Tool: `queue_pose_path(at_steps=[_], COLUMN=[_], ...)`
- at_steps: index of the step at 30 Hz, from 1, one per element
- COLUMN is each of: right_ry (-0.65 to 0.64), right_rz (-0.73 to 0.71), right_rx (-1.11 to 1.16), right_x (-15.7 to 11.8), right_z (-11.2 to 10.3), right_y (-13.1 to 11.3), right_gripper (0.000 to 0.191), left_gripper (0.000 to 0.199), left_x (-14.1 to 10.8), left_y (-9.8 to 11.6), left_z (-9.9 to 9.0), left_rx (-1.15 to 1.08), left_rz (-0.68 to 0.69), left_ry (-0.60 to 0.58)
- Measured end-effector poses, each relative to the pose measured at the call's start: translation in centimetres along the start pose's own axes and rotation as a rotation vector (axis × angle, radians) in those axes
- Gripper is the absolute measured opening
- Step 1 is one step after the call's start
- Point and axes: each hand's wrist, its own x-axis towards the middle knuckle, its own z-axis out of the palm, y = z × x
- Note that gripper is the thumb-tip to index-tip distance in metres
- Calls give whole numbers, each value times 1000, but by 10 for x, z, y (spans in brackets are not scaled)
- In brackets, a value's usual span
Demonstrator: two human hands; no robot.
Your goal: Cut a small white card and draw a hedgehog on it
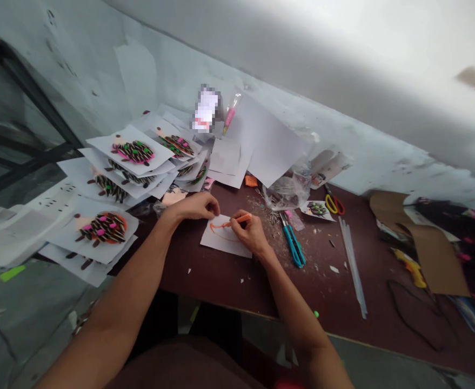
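The right hand (252, 233) is closed around an orange marker (244, 218), with the tip above or on a small white paper (226, 246), where an orange curved line is drawn. This paper lies on the dark red bench (221, 282), in front of the person and between the two arms. The left hand (200, 205) is beside the upper left edge of the paper, its fingers loosely bent; I cannot tell if it presses the paper or holds something. To the left is a pile of hedgehog pictures (134, 152). To the right of the paper lie a turquoise-handled tool (293, 243), scissors (334, 205) and long translucent sticks (353, 270).
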Motion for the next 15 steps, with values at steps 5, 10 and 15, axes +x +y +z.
queue_pose_path(at_steps=[5, 10, 15], right_ry=[27, 20, 28], right_rz=[2, 0, -11], right_rx=[-27, -16, -22], right_x=[0, 0, -1], right_z=[-2, -2, 0], right_y=[4, 4, 1], right_gripper=[20, 19, 21], left_gripper=[26, 37, 38], left_x=[-3, -6, -7], left_y=[4, 9, 10], left_z=[-1, -4, -3], left_rx=[3, 43, 54], left_rz=[-10, -2, -6], left_ry=[-13, -39, -54])
